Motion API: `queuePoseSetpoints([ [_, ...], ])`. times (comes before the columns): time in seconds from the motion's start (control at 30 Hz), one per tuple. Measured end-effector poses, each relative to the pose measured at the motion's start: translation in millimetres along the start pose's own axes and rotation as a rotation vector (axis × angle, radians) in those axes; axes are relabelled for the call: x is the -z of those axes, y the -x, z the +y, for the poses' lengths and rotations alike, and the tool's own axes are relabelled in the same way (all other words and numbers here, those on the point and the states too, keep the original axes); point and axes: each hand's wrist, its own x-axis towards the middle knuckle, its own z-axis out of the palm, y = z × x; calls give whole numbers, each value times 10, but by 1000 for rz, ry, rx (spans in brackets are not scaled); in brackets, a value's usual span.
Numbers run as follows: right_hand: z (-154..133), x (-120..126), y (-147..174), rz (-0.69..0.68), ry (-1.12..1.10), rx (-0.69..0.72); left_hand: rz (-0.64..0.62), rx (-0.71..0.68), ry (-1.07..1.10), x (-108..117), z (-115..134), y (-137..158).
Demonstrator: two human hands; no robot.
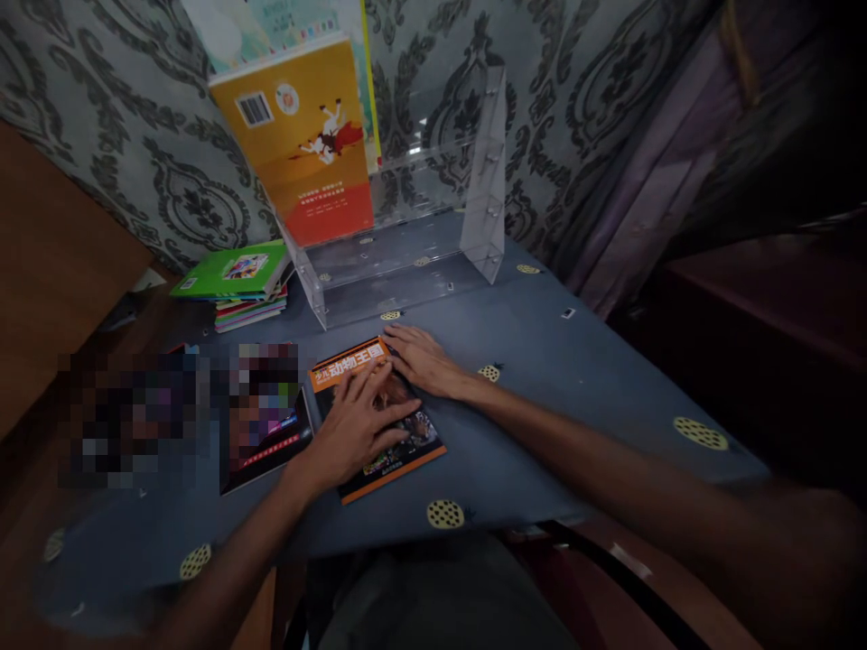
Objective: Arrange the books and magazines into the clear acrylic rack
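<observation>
I've got left hand splayed on the book, right hand loosely extended at its upper-right edge (no grip). Book's flat on the table, fronting the clear rack. Reads as steadying; lifting would need an edge pinch.

Book on table, rack behind, stacked books left of rack

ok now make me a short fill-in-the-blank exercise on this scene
1. The left hand lies on a book with ____ bands at top and bottom.
2. The top book of the stack is ____.
3. The table cover is printed with yellow ____.

Missing words: orange; green; pineapples.
</observation>
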Motion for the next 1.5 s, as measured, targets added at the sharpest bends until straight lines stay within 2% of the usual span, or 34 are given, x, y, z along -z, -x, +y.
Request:
queuePoseSetpoints([
  [0.23,41,-55,4,16,31,24,-21,-92,-9,-51,298,254],
  [0.5,73,-107,14,65,45,26,14,-45,29,-59,400,417],
  [0.6,5,-84,17,114,67,48,117,19,101,-58,312,488],
  [0.7,-193,-58,5,139,78,178,328,205,152,-82,104,578],
  [0.77,-394,-74,-10,99,72,315,443,341,146,-104,-46,647],
  [0.87,-705,-161,-11,-17,41,498,466,418,112,-136,-201,743],
  [0.93,-853,-226,30,-77,25,543,446,403,99,-155,-246,787],
  [1.03,-955,-242,188,-113,25,549,448,389,89,-176,-266,813],
  [1.3,-899,30,762,-242,7,617,447,424,55,-171,-235,793],
  [1.37,-848,39,846,-216,29,565,437,439,44,-173,-210,787],
  [1.5,-746,-4,930,-123,57,361,445,471,103,-168,-167,750],
])
